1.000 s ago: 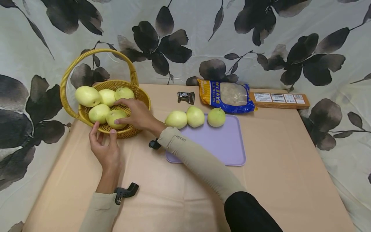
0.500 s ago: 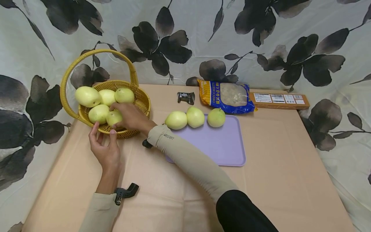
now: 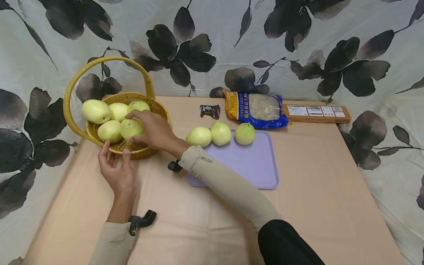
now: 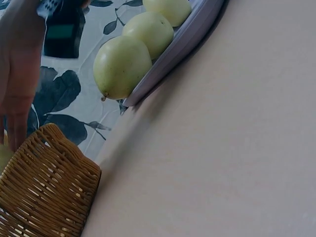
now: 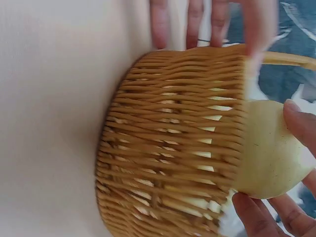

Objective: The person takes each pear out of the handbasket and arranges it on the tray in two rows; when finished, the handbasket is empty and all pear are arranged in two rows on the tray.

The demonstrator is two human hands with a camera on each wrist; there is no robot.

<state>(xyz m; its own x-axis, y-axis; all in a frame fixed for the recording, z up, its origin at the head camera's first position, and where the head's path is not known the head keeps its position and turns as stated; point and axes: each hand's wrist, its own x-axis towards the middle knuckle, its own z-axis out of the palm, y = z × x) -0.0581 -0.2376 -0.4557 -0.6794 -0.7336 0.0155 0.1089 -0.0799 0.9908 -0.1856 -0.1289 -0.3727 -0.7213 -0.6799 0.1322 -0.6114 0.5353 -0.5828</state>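
A yellow wicker basket with a tall handle stands at the left, holding several pale green round fruits. My right hand reaches over its right rim, fingers and thumb curled round the front fruit. In the right wrist view that fruit sits at the rim between thumb and fingers. My left hand touches the basket's front side with its fingertips, fingers extended. The left wrist view shows the basket's woven side and my right hand above it.
A purple tray lies right of the basket, with three pale green fruits along its far edge. Behind stand a small black packet, a blue and yellow pasta bag and a brown box. A floral cloth hangs behind the table.
My right hand shifted left over the front fruit, then slightly back right, still around it. My left hand stays at the basket's front. The head view has shifted slightly.
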